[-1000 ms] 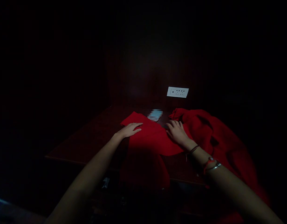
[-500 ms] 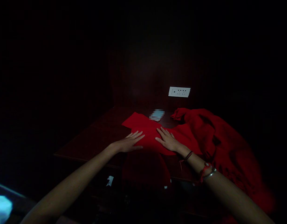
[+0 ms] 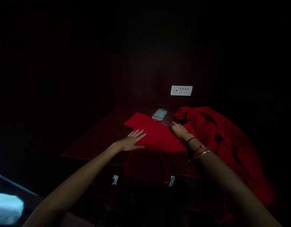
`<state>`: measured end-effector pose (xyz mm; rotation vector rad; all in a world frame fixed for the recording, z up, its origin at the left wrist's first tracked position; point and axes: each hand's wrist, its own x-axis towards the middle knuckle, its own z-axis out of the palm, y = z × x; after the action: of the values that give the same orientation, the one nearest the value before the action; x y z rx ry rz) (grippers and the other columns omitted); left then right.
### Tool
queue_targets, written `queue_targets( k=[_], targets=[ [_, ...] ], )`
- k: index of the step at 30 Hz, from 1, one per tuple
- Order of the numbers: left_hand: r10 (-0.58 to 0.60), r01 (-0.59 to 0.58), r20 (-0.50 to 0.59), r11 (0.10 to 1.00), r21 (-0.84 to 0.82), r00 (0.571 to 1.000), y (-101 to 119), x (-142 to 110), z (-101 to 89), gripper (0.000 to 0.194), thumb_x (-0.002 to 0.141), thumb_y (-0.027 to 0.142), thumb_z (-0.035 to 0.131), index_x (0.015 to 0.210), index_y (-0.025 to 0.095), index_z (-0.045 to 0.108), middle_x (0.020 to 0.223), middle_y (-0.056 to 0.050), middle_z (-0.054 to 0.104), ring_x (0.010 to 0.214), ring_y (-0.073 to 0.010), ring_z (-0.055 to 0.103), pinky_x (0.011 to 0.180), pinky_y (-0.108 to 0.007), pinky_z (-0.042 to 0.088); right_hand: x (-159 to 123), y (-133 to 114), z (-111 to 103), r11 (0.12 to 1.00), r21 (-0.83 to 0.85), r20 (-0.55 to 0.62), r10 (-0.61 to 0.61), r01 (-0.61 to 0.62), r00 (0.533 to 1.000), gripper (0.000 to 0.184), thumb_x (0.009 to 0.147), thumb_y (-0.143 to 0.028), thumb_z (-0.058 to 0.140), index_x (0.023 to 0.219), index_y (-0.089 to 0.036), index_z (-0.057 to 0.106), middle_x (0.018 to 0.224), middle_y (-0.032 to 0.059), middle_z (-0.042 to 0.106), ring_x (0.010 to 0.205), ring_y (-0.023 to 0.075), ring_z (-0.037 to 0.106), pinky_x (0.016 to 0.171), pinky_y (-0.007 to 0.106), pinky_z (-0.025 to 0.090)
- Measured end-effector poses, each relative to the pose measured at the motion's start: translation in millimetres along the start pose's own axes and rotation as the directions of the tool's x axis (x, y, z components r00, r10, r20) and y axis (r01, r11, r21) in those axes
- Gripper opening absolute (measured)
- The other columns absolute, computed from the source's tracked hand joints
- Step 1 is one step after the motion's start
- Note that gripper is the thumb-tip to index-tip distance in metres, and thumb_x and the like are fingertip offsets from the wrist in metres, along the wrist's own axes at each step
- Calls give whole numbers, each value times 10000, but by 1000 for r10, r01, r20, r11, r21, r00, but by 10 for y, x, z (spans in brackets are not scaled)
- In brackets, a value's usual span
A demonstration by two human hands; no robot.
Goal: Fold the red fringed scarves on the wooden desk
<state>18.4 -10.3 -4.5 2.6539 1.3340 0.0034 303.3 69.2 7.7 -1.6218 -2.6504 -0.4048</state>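
left hand (image 3: 129, 143) lies released, fingers spread flat on smooth, matte red cloth (image 3: 155, 138); right hand (image 3: 179, 130) curls at its far edge, grip unclear. the cloth drapes over the dark tabletop's front edge, beside a rumpled red heap (image 3: 223, 138). beyond: a white rectangular wall socket (image 3: 181, 90).

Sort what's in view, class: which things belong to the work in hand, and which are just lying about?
In use: red fringed cloth, beneath the spread left hand; right hand at its far edge; dark reddish-brown tabletop beneath.
Not in use: flat pale-blue pixelated object; white rectangular wall socket.
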Motion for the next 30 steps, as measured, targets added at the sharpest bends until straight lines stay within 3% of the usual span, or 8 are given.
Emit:
queue_targets(
  k=[7, 11, 14, 18, 21, 24, 27, 30],
  targets=[
    [-2, 5, 62, 999, -48, 998, 5, 96, -29, 808, 694, 652, 352, 1318, 253, 29, 1367, -76, -70, 1230, -270, -86, 967, -465, 41, 30, 183, -213, 985, -141, -139, 80, -100, 987, 317, 842, -159, 234, 1005, -100, 500, 1037, 154, 462, 807, 199, 515, 703, 320, 354],
    [-136, 132, -60, 989, -70, 989, -17, 243, -24, 670, 767, 619, 206, 1316, 267, 55, 1366, -59, -86, 1225, -263, -111, 960, -477, 17, -43, -8, -102, 980, -164, -148, 91, -115, 985, 296, 811, -106, 282, 975, -106, 528, 1089, 156, 455, 995, 250, 405, 810, 390, 291],
    [-170, 164, -113, 985, -62, 979, -38, 358, -5, 622, 784, 602, 166, 1312, 279, 108, 1372, -41, -53, 1232, -256, -87, 963, -468, 18, -138, -266, -40, 987, -7, -210, 157, -162, 965, 322, 836, -187, 271, 1077, -129, 477, 1167, 153, 412, 1060, 241, 351, 855, 384, 264],
    [-178, 174, -48, 982, -69, 983, -73, 426, 56, 685, 744, 647, 208, 1312, 276, 112, 1373, -51, -15, 1234, -263, -62, 966, -454, 56, -323, -555, 27, 957, 283, -5, 72, -67, 997, 502, 830, -457, 215, 1269, -220, 277, 1284, 112, 316, 1133, 253, 313, 891, 399, 254],
    [-177, 174, -46, 983, -61, 983, -96, 419, 84, 709, 728, 665, 212, 1311, 275, 112, 1374, -56, -4, 1237, -256, -55, 968, -447, 57, -445, -626, 73, 934, 345, 179, 37, -97, 983, 604, 767, -599, 178, 1304, -328, 126, 1383, 45, 97, 1223, 322, 103, 929, 510, 117],
    [-191, 189, -47, 981, -51, 980, -105, 414, 87, 714, 722, 669, 213, 1310, 276, 117, 1374, -58, 3, 1238, -252, -49, 967, -454, 52, -482, -605, 45, 912, 382, 274, 40, -147, 961, 669, 726, -649, 200, 1306, -337, 79, 1390, 19, 5, 1230, 325, 10, 947, 513, 51],
    [-217, 215, -46, 976, -45, 975, -98, 431, 87, 716, 717, 673, 214, 1308, 278, 128, 1374, -59, 8, 1237, -255, -49, 965, -460, 50, -420, -569, -66, 866, 466, 244, 70, -181, 967, 749, 716, -604, 335, 1321, -213, 133, 1375, 90, 116, 1231, 282, 117, 974, 416, 138],
    [-230, 228, -49, 973, -43, 972, -77, 449, 94, 723, 710, 679, 216, 1307, 280, 134, 1373, -56, 11, 1237, -264, -39, 964, -463, 51, -281, -539, -197, 758, 544, 216, 288, -360, 933, 641, 729, -467, 431, 1231, -79, 339, 1218, 165, 416, 1088, 229, 412, 855, 283, 348]
  ],
)
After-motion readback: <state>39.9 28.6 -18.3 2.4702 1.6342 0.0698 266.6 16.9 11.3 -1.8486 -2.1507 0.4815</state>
